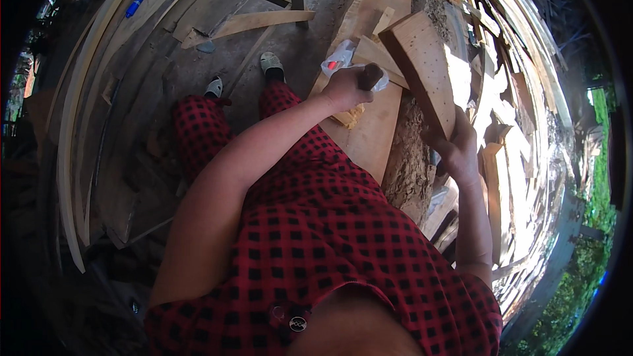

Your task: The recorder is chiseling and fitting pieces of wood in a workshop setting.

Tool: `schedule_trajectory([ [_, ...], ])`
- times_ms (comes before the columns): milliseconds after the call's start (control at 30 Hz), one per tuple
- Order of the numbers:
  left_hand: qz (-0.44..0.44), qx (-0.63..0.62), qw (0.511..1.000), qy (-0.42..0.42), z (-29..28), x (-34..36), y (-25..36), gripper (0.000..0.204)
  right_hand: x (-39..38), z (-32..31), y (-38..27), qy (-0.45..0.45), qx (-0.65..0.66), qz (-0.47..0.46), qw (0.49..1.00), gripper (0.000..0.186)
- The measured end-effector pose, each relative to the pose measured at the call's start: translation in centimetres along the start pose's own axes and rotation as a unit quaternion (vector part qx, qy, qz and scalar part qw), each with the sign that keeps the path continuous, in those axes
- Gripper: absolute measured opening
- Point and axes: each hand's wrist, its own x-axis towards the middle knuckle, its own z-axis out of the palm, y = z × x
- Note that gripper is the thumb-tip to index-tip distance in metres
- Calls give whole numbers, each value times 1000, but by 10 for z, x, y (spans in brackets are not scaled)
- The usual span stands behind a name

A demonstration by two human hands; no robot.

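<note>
Right hand (459, 148) fingers clamped the wooden block (425, 66)'s lower end, long axis slanting up-left; left hand (345, 90) fingers, wrapped round a brown handle (370, 77), lay left of it, apart.

Red-and-black checked cloth top (316, 244), sleeves short; matching checked cloth trousers (198, 128). Small round disc with pale rim (298, 324) near neckline, pale marking on dark centre. Pale shoes with dark parts (270, 61). Left hand (349, 89), right hand (461, 151): bare.

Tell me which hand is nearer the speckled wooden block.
Right: the right hand grips the wooden block by its near end; the left hand is to its left, apart, holding a brown handle.
</note>
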Motion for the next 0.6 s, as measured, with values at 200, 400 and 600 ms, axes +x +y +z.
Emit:
schedule_trajectory([
  [200, 122, -36, 991, 37, 26, 14, -18, 41, 1, 17, 12, -27, -79, -21, 996, 50],
  [400, 62, 1, 998, -20, 11, 10, -4, 40, -9, 6, -15, 33, 5, -35, 999, 52],
  [600, 51, 55, 993, -88, 10, 12, 9, 42, -3, 10, 32, -50, -78, 49, 994, 54],
])
